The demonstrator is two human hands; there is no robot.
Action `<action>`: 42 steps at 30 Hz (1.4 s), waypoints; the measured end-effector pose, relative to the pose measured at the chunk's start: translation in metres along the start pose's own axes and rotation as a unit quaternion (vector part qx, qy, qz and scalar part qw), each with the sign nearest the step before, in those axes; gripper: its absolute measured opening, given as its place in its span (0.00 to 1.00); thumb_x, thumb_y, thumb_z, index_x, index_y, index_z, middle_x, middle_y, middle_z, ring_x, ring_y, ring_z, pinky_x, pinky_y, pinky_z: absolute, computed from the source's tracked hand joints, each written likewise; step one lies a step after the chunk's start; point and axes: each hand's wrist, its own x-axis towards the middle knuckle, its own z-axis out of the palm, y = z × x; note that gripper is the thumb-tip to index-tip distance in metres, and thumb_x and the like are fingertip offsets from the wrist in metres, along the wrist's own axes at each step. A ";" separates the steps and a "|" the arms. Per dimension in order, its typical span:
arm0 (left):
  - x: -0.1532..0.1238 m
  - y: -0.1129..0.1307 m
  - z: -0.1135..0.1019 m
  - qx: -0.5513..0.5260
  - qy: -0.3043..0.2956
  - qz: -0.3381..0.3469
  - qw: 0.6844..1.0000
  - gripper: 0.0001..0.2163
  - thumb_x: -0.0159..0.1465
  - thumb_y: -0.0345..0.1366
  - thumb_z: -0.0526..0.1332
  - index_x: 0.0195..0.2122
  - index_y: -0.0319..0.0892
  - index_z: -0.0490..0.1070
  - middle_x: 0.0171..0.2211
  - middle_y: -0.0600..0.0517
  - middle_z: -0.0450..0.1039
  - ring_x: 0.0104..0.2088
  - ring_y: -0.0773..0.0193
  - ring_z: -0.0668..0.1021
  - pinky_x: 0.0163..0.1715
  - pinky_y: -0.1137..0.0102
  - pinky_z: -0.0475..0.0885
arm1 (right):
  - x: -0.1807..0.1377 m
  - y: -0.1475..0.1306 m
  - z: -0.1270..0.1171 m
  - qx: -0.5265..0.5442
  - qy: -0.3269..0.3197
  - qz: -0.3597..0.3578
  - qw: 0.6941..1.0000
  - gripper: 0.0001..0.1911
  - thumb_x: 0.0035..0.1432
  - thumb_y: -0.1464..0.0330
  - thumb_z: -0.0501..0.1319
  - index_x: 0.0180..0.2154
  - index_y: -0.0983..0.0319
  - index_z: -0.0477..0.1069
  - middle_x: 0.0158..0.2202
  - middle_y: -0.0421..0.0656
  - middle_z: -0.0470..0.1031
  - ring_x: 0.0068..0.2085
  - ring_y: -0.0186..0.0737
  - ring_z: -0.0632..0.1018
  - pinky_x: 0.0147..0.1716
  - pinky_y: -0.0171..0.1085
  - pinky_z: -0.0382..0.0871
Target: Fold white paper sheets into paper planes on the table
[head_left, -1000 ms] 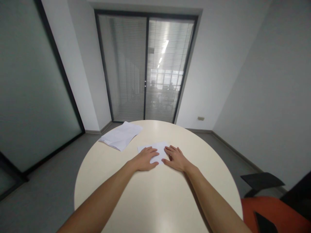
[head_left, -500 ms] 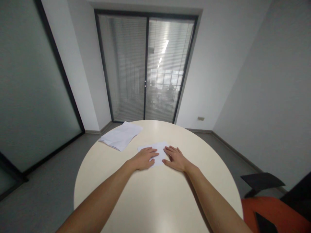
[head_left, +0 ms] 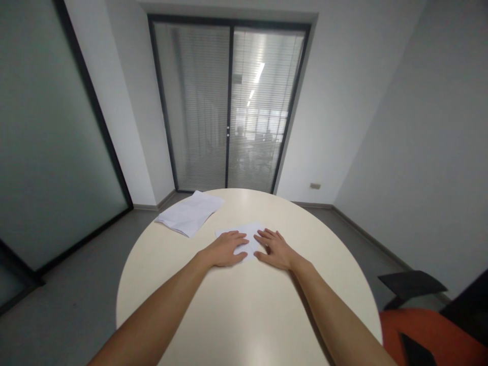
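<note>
Paper lies flat on the table — I've got left hand and right hand palm-down on it, fingers loosely spread, gripping nothing; bigger sheets sit near the far left edge.

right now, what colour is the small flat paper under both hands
The small flat paper looks white, clearest in head view.

We note a piece of paper on the table, the left hand over its left part, the right hand at its right edge. Beyond it to the left, we log larger papers near the table's far edge. Behind the table we record glass panels; right of these, a wall plate, low. A partition stands left, a chair at near right.
</note>
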 end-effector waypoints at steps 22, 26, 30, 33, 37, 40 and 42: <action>-0.005 0.000 -0.003 -0.038 -0.012 0.028 0.999 0.28 0.61 0.51 0.64 0.60 0.44 0.70 0.66 0.45 0.62 0.66 0.44 0.62 0.66 0.52 0.55 | 0.000 0.005 0.004 -0.010 0.027 0.060 0.998 0.34 0.60 0.47 0.57 0.62 0.56 0.67 0.69 0.48 0.59 0.70 0.61 0.54 0.66 0.64 0.42; -0.004 -0.001 -0.002 -0.044 0.016 0.040 0.998 0.22 0.63 0.46 0.63 0.56 0.43 0.74 0.61 0.44 0.69 0.63 0.49 0.68 0.64 0.55 0.61 | 0.001 0.010 0.007 -0.022 0.054 0.078 0.995 0.30 0.63 0.49 0.56 0.60 0.57 0.69 0.67 0.49 0.62 0.69 0.61 0.56 0.65 0.62 0.46; -0.004 -0.001 -0.002 -0.041 0.027 0.043 0.998 0.17 0.64 0.42 0.62 0.51 0.42 0.76 0.58 0.45 0.73 0.59 0.52 0.73 0.60 0.59 0.66 | 0.001 0.015 0.011 -0.034 0.082 0.073 0.993 0.28 0.63 0.50 0.57 0.58 0.58 0.71 0.65 0.50 0.66 0.68 0.61 0.59 0.64 0.60 0.51; -0.003 0.000 -0.002 -0.039 0.029 0.043 0.998 0.16 0.64 0.42 0.61 0.51 0.42 0.77 0.57 0.45 0.74 0.58 0.53 0.74 0.60 0.60 0.66 | 0.002 0.020 0.015 -0.042 0.095 0.062 0.993 0.26 0.64 0.52 0.57 0.57 0.58 0.73 0.63 0.50 0.68 0.67 0.61 0.60 0.63 0.59 0.53; -0.002 0.001 -0.003 -0.043 0.037 0.050 0.997 0.15 0.64 0.41 0.61 0.50 0.43 0.77 0.54 0.46 0.76 0.55 0.54 0.76 0.58 0.61 0.68 | 0.005 0.027 0.017 -0.053 0.121 0.034 0.991 0.21 0.66 0.57 0.55 0.55 0.57 0.74 0.59 0.49 0.72 0.63 0.54 0.67 0.64 0.55 0.54; -0.001 0.002 -0.004 -0.046 0.040 0.051 0.997 0.14 0.64 0.40 0.61 0.49 0.43 0.77 0.51 0.47 0.78 0.52 0.55 0.78 0.55 0.63 0.70 | 0.007 0.029 0.016 -0.065 0.138 0.016 0.988 0.19 0.66 0.59 0.55 0.52 0.57 0.76 0.54 0.48 0.76 0.58 0.48 0.73 0.65 0.52 0.54; -0.001 0.002 -0.004 -0.049 0.041 0.051 0.997 0.14 0.65 0.40 0.61 0.49 0.43 0.77 0.50 0.48 0.78 0.52 0.55 0.78 0.54 0.63 0.70 | 0.007 0.029 0.013 -0.072 0.150 0.016 0.986 0.17 0.66 0.59 0.56 0.49 0.57 0.78 0.51 0.47 0.79 0.55 0.47 0.75 0.64 0.50 0.55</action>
